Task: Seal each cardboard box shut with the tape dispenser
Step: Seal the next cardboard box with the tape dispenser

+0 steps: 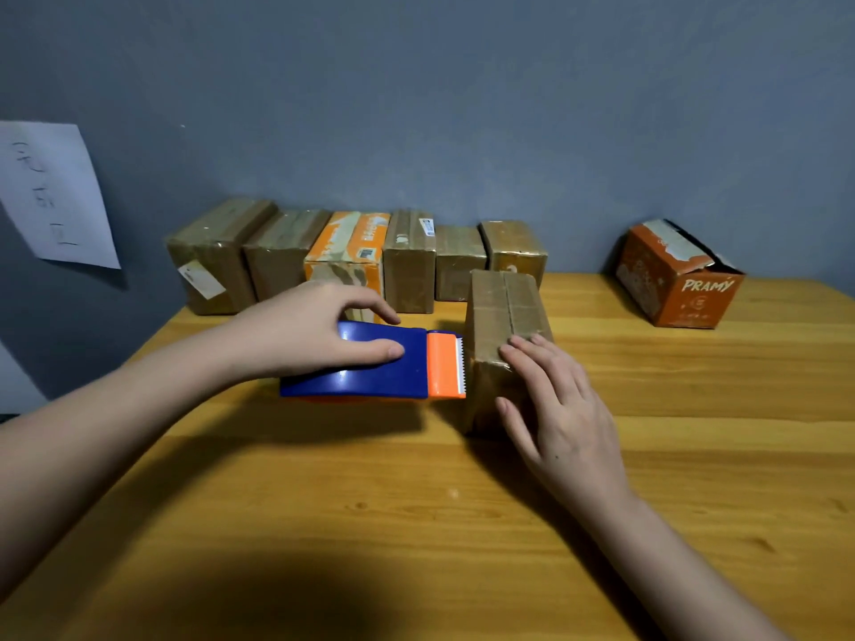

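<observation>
At mid-frame the left hand (319, 330) gripped the blue tape dispenser (370, 363), its orange toothed edge against the cardboard box (499, 307). The right hand (555, 404) lay spread on the box's near corner. Bare table (416, 525) stretched below.

Left hand (319, 330) curled, right hand (562, 409) flat

Setting: small packing station in a plain room, home or office, cannot tell which. Evidence: wooden surface (416, 525) against a bare grey-blue wall (462, 108); row of taped cardboard boxes (407, 261) beyond the fingers (384, 351); handwritten paper sheet (51, 196) fixed to the wall, left of them.
</observation>
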